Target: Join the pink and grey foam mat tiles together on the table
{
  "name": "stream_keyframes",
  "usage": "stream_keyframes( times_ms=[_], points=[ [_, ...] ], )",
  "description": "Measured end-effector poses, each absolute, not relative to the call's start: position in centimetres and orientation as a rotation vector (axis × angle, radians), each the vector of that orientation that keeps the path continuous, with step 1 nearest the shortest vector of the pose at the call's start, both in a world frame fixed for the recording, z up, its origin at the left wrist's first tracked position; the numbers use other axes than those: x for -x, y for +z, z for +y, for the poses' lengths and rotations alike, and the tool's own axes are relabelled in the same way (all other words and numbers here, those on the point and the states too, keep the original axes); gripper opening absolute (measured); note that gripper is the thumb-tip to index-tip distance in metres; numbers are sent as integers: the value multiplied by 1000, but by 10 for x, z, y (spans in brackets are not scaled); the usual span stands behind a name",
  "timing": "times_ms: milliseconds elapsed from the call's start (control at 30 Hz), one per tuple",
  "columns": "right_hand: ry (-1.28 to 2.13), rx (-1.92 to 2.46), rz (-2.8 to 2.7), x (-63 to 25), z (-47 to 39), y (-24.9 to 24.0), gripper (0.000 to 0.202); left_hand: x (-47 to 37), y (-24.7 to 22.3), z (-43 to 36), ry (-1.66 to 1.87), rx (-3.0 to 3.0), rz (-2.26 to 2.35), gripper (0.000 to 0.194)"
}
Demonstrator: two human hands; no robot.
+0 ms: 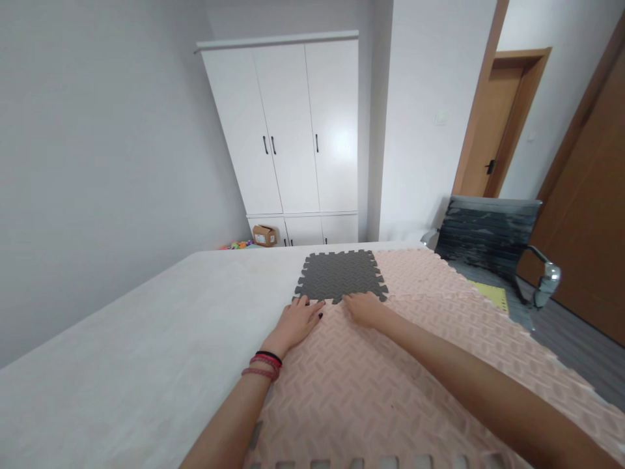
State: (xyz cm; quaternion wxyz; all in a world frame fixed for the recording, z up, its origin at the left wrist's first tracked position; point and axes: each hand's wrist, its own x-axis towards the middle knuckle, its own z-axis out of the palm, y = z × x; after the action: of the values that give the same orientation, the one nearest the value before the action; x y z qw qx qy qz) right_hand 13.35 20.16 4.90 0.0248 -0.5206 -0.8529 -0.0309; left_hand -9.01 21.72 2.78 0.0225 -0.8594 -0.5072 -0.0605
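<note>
A dark grey foam tile [340,275] with toothed edges lies flat on the white surface [195,326], its near edge against pink foam tiles [351,378]. On the seam's left part rests my left hand [297,320], fingers spread over the pink foam and the grey tile's near-left corner. My right hand [362,309] presses at the same seam further right, its fingers bent together at the grey tile's near edge; whether they grip anything is hidden. More pink foam [420,270] adjoins the grey tile's right side.
Beyond the far edge stands a white wardrobe [303,130], with a cardboard box [264,236] and small colourful items at its foot. A dark chair [488,234] and a yellow sheet [491,295] are beside the right edge. A wall runs along the left.
</note>
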Motion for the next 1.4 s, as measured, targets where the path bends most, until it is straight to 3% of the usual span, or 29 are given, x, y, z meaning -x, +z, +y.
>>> stream_keyframes(
  times_ms=[200,367,633,1067,1400],
  points=[
    [-51,1507,-2598,-114,199,36,42,92,25,223,-181,2687,-1574,45],
    [106,1353,-2690,-146,219,31,50,93,25,221,-196,2692,-1589,45],
    [-73,1799,-2295,-237,231,14,46,95,25,221,-221,2733,-1586,45],
    [-34,1869,-2321,-257,248,18,33,93,26,220,-247,2754,-1617,47],
    [-20,1837,-2383,-257,280,15,52,96,26,221,-253,2771,-1603,48]
  ],
)
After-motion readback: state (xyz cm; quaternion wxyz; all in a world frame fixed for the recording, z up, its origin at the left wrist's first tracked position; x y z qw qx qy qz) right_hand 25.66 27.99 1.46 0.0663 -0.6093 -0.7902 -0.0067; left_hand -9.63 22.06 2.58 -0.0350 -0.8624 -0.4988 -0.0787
